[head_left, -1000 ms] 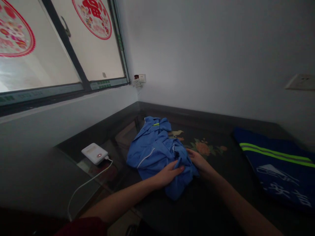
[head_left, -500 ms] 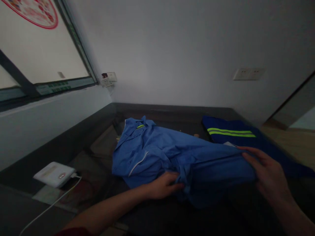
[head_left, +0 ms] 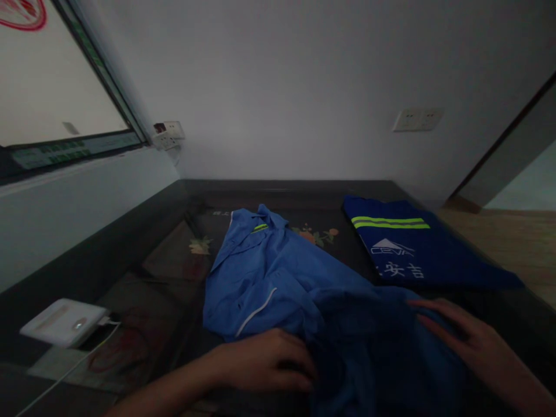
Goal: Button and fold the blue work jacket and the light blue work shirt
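A light-blue work jacket (head_left: pixel 269 260) lies rumpled on the dark table, its collar at the far end and a white-piped pocket slit facing up. My left hand (head_left: pixel 278 359) is at the jacket's near edge, fingers curled round the cloth at their tips. Farther right, my right hand (head_left: pixel 464 330) pinches the jacket's right part between thumb and fingers. The cloth between both hands is bunched, shadowed and blurred. Beyond my right hand rests a folded dark-blue garment (head_left: pixel 391 237) with a yellow-green reflective stripe and white lettering.
On the left of the glossy dark table (head_left: pixel 278 194) stands a white box-shaped device (head_left: pixel 65 321) with a white cable (head_left: pixel 65 373) running toward me. A wall (head_left: pixel 269 87) with sockets (head_left: pixel 419 119) borders the far side, and a window (head_left: pixel 56 87) is at the left.
The jacket's right part, stretched out between my hands before, now hangs bunched and nearer to me. The view has shifted, uncovering the lettering on the dark-blue garment and flower patterns on the table.
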Tool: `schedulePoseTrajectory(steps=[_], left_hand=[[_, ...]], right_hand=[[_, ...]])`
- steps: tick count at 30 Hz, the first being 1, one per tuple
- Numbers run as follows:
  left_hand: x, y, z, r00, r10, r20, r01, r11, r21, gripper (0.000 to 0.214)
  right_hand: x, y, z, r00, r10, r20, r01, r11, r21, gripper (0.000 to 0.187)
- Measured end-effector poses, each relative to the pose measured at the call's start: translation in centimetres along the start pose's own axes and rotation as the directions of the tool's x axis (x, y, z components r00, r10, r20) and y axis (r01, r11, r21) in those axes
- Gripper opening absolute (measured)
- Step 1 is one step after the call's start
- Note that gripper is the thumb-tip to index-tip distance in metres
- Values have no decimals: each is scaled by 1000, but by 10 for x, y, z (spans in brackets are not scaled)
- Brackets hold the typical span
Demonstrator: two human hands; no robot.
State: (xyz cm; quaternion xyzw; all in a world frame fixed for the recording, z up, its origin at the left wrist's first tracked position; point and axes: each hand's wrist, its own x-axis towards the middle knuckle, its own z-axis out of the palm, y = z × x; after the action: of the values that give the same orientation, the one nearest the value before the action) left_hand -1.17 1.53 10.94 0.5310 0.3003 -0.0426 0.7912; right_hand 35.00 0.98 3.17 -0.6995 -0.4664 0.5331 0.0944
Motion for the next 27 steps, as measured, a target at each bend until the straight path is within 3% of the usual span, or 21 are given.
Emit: schedulePoseTrajectory(steps=[2,3,5,7,9,10,12,15,18,21,24,26,27], left_hand=[[-20,2,-20,961,-172,-217,163,985,-60,33],[-31,-1,-31,898,-261,-355,253,965,-69,35],[-55,-14,-51,686,-381,-620,462,886,-34,36],[-83,-37,-69,458,-390,-799,685,727,38,36],[-110,-63,-82,309,-412,-857,841,539,45,39],[-122,-75,-86,262,-440,-859,876,481,21,41],[-138,-97,-91,248,-498,-831,888,460,-10,47],[-141,-118,-91,312,-521,-794,850,526,-12,54],[-126,-129,-93,338,-512,-790,830,557,-6,52],[-111,-133,-101,386,-531,-754,779,625,-42,40],[-106,-124,-116,397,-582,-710,571,762,-305,37],[-107,-110,-132,345,-609,-714,322,792,-519,31],[-108,-101,-142,296,-613,-732,190,789,-584,24]], right_hand=[[2,0,0,997,-42,-69,39,998,-40,28],[4,-2,-1,993,-51,-106,44,997,-63,26],[7,-7,-2,982,-64,-178,47,994,-96,24],[10,-11,2,986,-99,-137,82,989,-123,24],[12,-12,13,990,-143,5,142,982,-127,28],[12,-11,21,982,-164,98,176,977,-124,32],[12,-8,40,939,-196,281,239,963,-126,40],[13,-4,66,885,-200,420,284,947,-148,51],[16,-4,78,898,-177,402,262,950,-168,45],[22,-8,70,928,-156,339,220,963,-157,30],[29,-15,44,957,-133,259,173,975,-141,26],[36,-21,23,978,-122,171,147,979,-142,27],[40,-24,12,986,-120,114,137,979,-148,27]])
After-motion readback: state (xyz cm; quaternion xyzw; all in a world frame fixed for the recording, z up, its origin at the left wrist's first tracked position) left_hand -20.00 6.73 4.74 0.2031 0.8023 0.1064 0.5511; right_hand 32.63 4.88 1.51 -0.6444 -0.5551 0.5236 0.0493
